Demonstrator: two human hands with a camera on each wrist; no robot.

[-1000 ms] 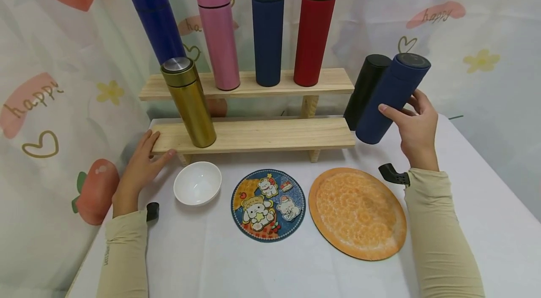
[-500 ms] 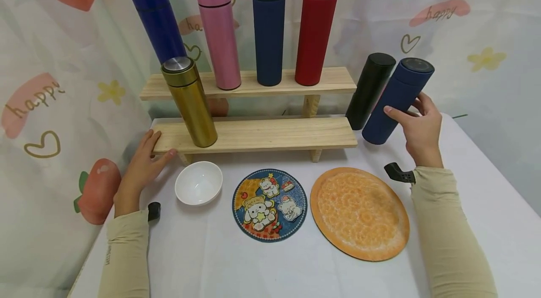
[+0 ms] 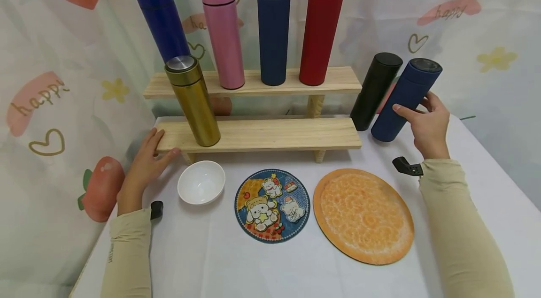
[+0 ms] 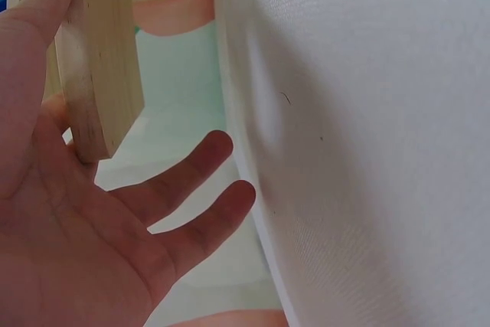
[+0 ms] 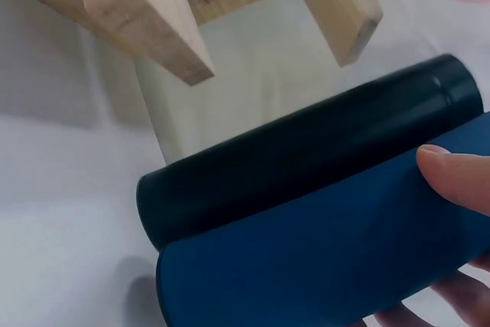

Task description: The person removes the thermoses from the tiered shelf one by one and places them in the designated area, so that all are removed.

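Note:
My right hand (image 3: 430, 126) grips a matte navy thermos (image 3: 406, 101) from its right side, thumb on the near face. The thermos tilts in the head view, just right of a black thermos (image 3: 376, 91). In the right wrist view the navy thermos (image 5: 329, 243) overlaps the lower edge of the black thermos (image 5: 306, 143). At the left end of a two-tier wooden shelf (image 3: 270, 133), my left hand (image 3: 145, 162) pinches the lower board between thumb and fingers. Two of its fingers stretch out free below the board (image 4: 84, 74) in the left wrist view.
A gold thermos (image 3: 196, 110) stands on the lower board. Dark blue (image 3: 162, 21), pink (image 3: 223, 40), navy (image 3: 274, 30) and red (image 3: 323, 30) thermoses line the upper board. In front lie a white bowl (image 3: 201, 183), a cartoon mat (image 3: 272, 206) and an orange mat (image 3: 363, 216).
My right hand has carried the navy thermos to the right, opening a gap beside the black thermos in the head view. My left hand keeps its place on the shelf. The head view has shifted slightly.

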